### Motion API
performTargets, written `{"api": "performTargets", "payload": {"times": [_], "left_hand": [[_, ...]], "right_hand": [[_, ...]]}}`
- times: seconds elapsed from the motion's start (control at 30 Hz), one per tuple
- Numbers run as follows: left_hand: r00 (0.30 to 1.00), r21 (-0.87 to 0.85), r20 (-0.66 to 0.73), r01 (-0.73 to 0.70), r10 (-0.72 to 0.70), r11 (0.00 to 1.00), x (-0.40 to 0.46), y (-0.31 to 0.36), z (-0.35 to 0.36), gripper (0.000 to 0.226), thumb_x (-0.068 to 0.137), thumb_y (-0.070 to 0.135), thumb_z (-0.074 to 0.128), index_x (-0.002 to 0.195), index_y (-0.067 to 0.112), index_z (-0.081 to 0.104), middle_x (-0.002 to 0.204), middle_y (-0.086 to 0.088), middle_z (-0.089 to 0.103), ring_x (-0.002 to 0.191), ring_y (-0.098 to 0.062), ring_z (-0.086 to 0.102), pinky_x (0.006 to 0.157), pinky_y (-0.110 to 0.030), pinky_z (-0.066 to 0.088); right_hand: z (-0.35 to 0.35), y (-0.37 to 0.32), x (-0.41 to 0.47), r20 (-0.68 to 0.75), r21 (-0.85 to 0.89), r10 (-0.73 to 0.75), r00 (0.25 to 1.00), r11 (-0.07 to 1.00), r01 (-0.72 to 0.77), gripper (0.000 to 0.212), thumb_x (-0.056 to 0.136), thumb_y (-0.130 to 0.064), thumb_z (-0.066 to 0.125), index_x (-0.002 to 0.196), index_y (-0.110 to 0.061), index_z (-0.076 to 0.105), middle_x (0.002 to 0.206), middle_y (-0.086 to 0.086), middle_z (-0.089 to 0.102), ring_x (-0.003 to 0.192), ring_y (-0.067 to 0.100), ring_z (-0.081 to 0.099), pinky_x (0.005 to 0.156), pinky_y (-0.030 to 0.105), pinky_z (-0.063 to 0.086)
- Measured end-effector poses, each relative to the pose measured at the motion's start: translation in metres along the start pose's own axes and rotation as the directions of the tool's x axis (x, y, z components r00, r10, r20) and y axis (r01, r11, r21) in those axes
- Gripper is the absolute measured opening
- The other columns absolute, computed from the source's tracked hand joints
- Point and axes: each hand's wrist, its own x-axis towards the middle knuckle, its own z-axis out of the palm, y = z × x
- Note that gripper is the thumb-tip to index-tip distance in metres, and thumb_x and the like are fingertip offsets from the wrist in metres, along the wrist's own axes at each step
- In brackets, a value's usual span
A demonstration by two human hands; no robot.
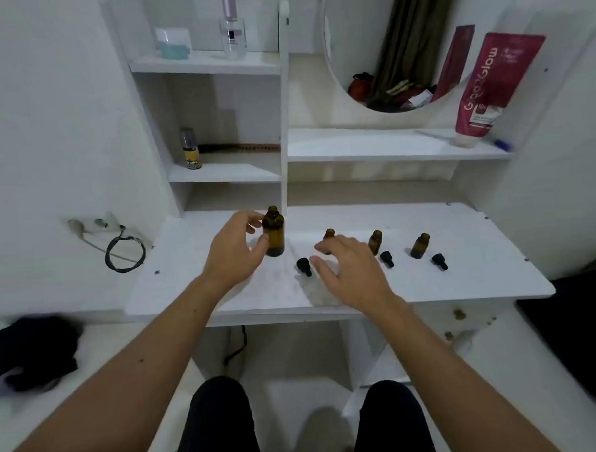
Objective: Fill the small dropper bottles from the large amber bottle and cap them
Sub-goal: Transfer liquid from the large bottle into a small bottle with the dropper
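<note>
Knees [219, 420]: two dark-clad legs at the bottom edge, under the white surface [479, 276].
Forearms: both bare, reaching forward over the surface's front edge.
Right hand [351, 271]: palm down over the middle of the surface, fingers [325, 247] spread and relaxed, holding nothing; it hides most of the nearest small bottle.
Left hand [234, 249]: beside the large amber bottle [273, 231], its fingers loosely curved toward the glass and its thumb touching or almost touching the lower side; whether it truly grips the bottle cannot be told.
Large amber bottle: upright, uncapped, at the left of the row, near the back of the surface.
Small dropper bottles: three, upright and open, in a line to the right, the first [329, 234] behind the right hand, the second [376, 242] next, the third [420, 245] farthest right.
Black dropper caps: three lying on the surface, one [304, 266] left of the right hand, one [387, 258] and one [440, 261] in front of the other two bottles.
Shelf above: a red tube [488, 87] stands on its cap beside a round mirror [394, 44].
</note>
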Motion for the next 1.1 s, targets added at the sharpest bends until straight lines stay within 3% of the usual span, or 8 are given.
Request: {"api": "performTargets", "payload": {"times": [0.1, 0.2, 0.4, 0.6, 0.7, 0.93, 1.1], "left_hand": [[0.994, -0.07, 0.009, 0.109, -0.109, 0.992, 0.001, -0.002, 0.006, 0.039, 0.095, 0.028, 0.069, 0.13, 0.019, 0.056, 0.12, 0.003, 0.064, 0.105, -0.012, 0.06, 0.091, -0.034, 0.055], [0.989, -0.088, 0.037, 0.146, -0.144, 0.985, 0.001, -0.004, 0.016, 0.041, 0.092, 0.032, 0.072, 0.129, 0.023, 0.055, 0.12, 0.008, 0.063, 0.103, -0.011, 0.06, 0.09, -0.034, 0.055], [0.983, -0.157, 0.05, 0.181, -0.175, 0.971, 0.0, -0.01, 0.028, 0.05, 0.086, 0.049, 0.076, 0.126, 0.032, 0.053, 0.115, 0.015, 0.064, 0.098, -0.005, 0.062, 0.084, -0.033, 0.057], [0.981, -0.184, 0.037, 0.195, -0.192, 0.963, -0.003, -0.015, 0.034, 0.053, 0.085, 0.055, 0.076, 0.127, 0.032, 0.054, 0.114, 0.017, 0.065, 0.092, -0.004, 0.066, 0.087, -0.033, 0.059], [0.982, -0.192, 0.034, 0.188, -0.185, 0.963, -0.003, -0.018, 0.033, 0.052, 0.086, 0.055, 0.076, 0.127, 0.031, 0.055, 0.115, 0.017, 0.065, 0.091, -0.001, 0.066, 0.088, -0.031, 0.058], [0.983, -0.199, 0.036, 0.182, -0.179, 0.963, -0.003, -0.022, 0.035, 0.046, 0.086, 0.051, 0.076, 0.124, 0.034, 0.056, 0.115, 0.018, 0.065, 0.092, 0.002, 0.066, 0.089, -0.029, 0.057], [0.976, -0.198, 0.044, 0.217, -0.213, 0.956, -0.001, -0.024, 0.035, 0.048, 0.084, 0.055, 0.076, 0.123, 0.035, 0.057, 0.116, 0.019, 0.065, 0.097, -0.003, 0.065, 0.089, -0.028, 0.057]], "right_hand": [[0.015, -0.005, -0.006, 0.043, -0.016, 0.044, 0.998, 0.999, -0.043, 0.038, 0.101, -0.046, 0.065, 0.125, -0.017, 0.072, 0.121, 0.001, 0.075, 0.109, 0.022, 0.068, 0.098, 0.038, 0.051], [0.029, -0.009, -0.009, 0.087, -0.065, 0.091, 0.992, 0.994, -0.086, 0.041, 0.096, -0.051, 0.069, 0.121, -0.019, 0.072, 0.114, -0.001, 0.075, 0.105, 0.02, 0.065, 0.095, 0.035, 0.05], [0.038, -0.005, -0.008, -0.045, 0.026, 0.159, 0.986, 0.987, -0.158, 0.018, 0.096, -0.029, 0.073, 0.107, -0.015, 0.076, 0.108, 0.001, 0.077, 0.099, 0.022, 0.066, 0.091, 0.035, 0.057], [0.005, -0.014, 0.015, -0.19, 0.374, 0.298, 0.936, 0.903, -0.212, 0.011, 0.095, -0.016, 0.076, 0.107, -0.016, 0.077, 0.098, -0.005, 0.075, 0.09, 0.006, 0.07, 0.081, 0.021, 0.055], [-0.016, -0.024, 0.039, -0.223, 0.53, 0.366, 0.904, 0.823, -0.203, 0.013, 0.097, -0.014, 0.075, 0.11, -0.017, 0.077, 0.099, -0.01, 0.077, 0.093, 0.002, 0.073, 0.086, 0.018, 0.059], [-0.039, -0.046, 0.086, -0.275, 0.639, 0.294, 0.916, 0.767, -0.054, 0.016, 0.102, -0.015, 0.068, 0.117, -0.015, 0.074, 0.106, -0.006, 0.078, 0.104, 0.01, 0.075, 0.096, 0.026, 0.059], [-0.037, -0.054, 0.105, -0.3, 0.573, 0.203, 0.932, 0.819, 0.006, 0.016, 0.102, -0.012, 0.068, 0.117, -0.012, 0.074, 0.104, -0.013, 0.076, 0.101, 0.004, 0.074, 0.097, 0.024, 0.058]]}}
